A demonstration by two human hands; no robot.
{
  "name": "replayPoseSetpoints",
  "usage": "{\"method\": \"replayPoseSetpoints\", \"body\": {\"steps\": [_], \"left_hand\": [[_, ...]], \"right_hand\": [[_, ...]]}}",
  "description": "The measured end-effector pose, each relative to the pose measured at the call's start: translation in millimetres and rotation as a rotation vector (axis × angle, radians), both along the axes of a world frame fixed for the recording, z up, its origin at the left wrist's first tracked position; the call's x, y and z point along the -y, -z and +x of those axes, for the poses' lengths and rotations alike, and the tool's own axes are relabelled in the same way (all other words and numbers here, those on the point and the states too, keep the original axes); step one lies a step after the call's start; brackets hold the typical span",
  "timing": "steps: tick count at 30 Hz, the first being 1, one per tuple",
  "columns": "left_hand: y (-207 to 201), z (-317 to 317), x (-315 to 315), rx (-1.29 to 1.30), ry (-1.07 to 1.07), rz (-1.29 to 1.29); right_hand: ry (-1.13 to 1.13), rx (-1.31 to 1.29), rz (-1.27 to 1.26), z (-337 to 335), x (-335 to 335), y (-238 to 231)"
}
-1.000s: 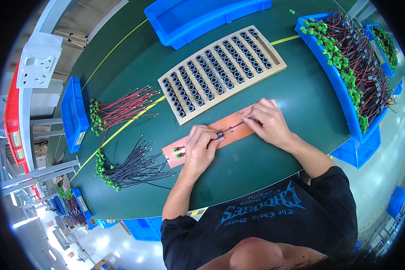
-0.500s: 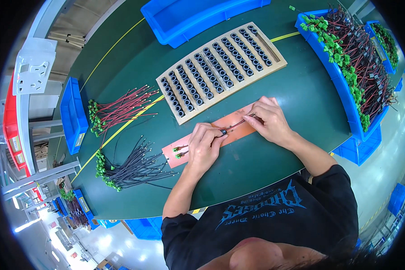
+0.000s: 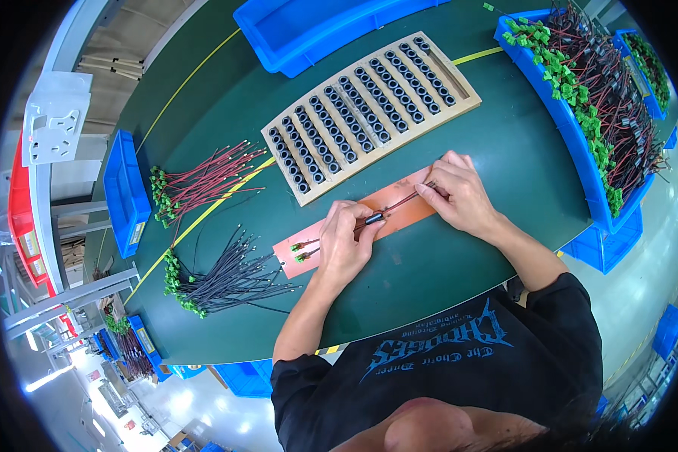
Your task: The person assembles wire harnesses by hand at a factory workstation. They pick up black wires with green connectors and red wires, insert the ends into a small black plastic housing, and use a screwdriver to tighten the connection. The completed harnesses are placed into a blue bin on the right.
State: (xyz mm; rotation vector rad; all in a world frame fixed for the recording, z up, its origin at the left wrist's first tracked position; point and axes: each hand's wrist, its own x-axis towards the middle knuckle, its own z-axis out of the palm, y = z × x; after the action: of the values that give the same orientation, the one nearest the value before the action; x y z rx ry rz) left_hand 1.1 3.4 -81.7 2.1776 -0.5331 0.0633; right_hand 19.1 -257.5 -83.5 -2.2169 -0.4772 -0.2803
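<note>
A copper-coloured board (image 3: 408,219) lies on the green table in front of me. Above it, my left hand (image 3: 344,242) pinches a small black cylindrical sleeve (image 3: 374,218) that sits around thin wires. The wires (image 3: 401,203) run on from the sleeve to my right hand (image 3: 461,197), whose thumb and fingers are closed on their far ends. On the other side of my left hand, two green connectors (image 3: 300,252) with short dark leads rest at the board's left end. My left fingers hide part of the wires, and the tips in my right hand are hard to make out.
Beyond the board stands a wooden tray (image 3: 303,200) with rows of black rings. To the left lie red wires (image 3: 211,181) and black wires (image 3: 230,282) with green connectors. A blue bin (image 3: 578,164) heaped with wired connectors is at right; other blue bins (image 3: 282,62) stand far and left.
The black sleeve now shows more fully between my left fingers. My right hand has shifted slightly right, and a longer stretch of wire shows between the hands.
</note>
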Motion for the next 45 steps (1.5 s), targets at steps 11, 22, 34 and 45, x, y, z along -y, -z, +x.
{"method": "replayPoseSetpoints", "body": {"steps": [11, 22, 34, 45], "left_hand": [[-5, -1, 12, 0.001, -0.043, -0.043], [-20, 4, 3, 0.322, 0.111, 0.385], [-7, 9, -3, 0.324, 0.19, 0.323], [-28, -1, -10, 0.239, -0.01, 0.25]], "right_hand": [[-0.002, -0.021, -0.029, 1, 5, 2], [-0.028, 0.043, 0.035, 3, 9, 5], [-0.042, -0.024, 0.073, 2, 8, 9], [-0.014, 0.028, -0.037, 2, 7, 2]]}}
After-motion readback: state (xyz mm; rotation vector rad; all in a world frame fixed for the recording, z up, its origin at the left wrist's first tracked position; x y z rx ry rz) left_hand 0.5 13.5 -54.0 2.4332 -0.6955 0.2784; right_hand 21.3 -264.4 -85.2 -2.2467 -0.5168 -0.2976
